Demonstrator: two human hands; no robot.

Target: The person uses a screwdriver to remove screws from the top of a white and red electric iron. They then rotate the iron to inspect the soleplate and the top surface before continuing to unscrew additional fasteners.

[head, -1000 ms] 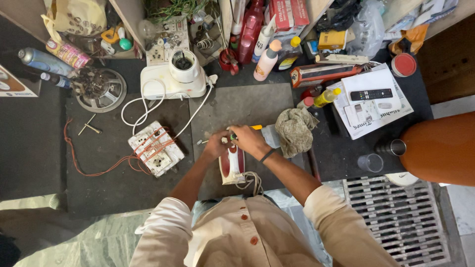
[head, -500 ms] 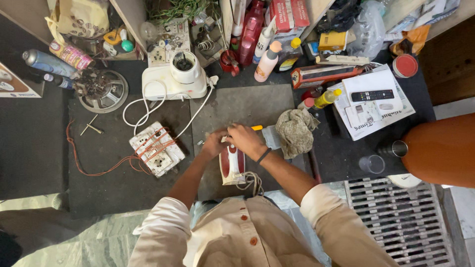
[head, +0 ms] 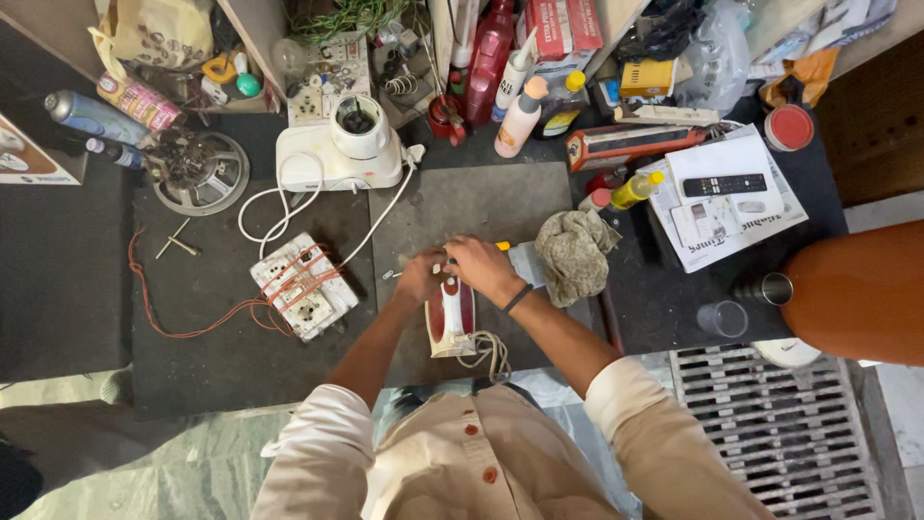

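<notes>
The dark counter [head: 221, 376] carries the work, crowded along its far edge with bottles, boxes and tools. On its right side lies an open newspaper [head: 760, 217] with a black remote control [head: 724, 184] on top. Toward the far left sits a white mixer base [head: 339, 154], its white cord looping down toward a white socket board [head: 303, 286] wound with red wire. A crumpled grey rag [head: 575, 255] lies just right of the middle.

At the near middle edge, on a grey mat [head: 481, 207], lies the red and white clothes iron [head: 450, 316], nose pointing away from the person, its cord coiled beside its near end. Compared with a second ago, the iron sits in the same spot and both hands have kept to its far end; they have shifted only slightly, drawing closer together over the nose. The left hand [head: 421, 277] closes its fingers on the left of the nose, steadying it. The right hand [head: 481, 268] curls over the top, with a yellow tip showing just beyond it, likely a screwdriver handle, though the grip is hidden. The small shift suggests careful work on a fastener at the nose goes on, not a change of tool.
</notes>
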